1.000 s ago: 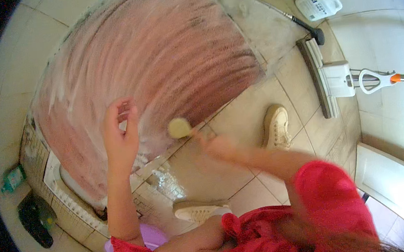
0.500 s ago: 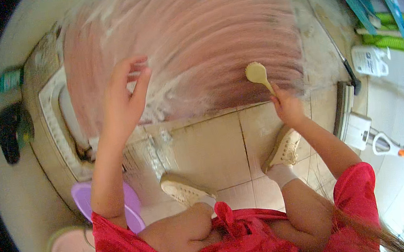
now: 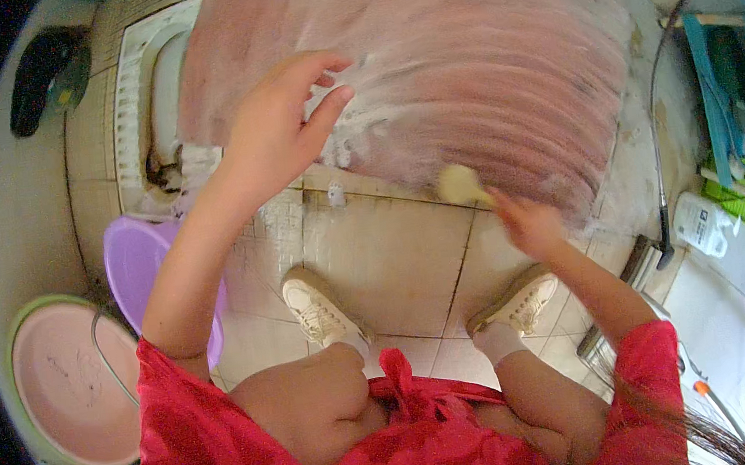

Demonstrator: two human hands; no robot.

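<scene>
Toward 12 o'clock, a foamy pink mat point(image 3: 462, 50) meets tiled floor point(image 3: 383, 249), which leaves room before the shoes point(image 3: 317, 306). At 3, the right hand point(image 3: 531, 225) wraps a pale brush point(image 3: 460, 185), its blurred head at the mat's near edge, farther in half a second ago. At 11, the left hand point(image 3: 288, 123) hovers, thumb spread from bent fingers.

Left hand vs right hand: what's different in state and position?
The right hand is closed around the handle of a pale yellow brush; the left hand is empty and half-open, thumb apart.
The left hand appears higher in the picture, against the foamy pink mat; the right hand appears lower, by the mat's near edge.
Shared: both are bare, with red sleeves on both arms.
</scene>
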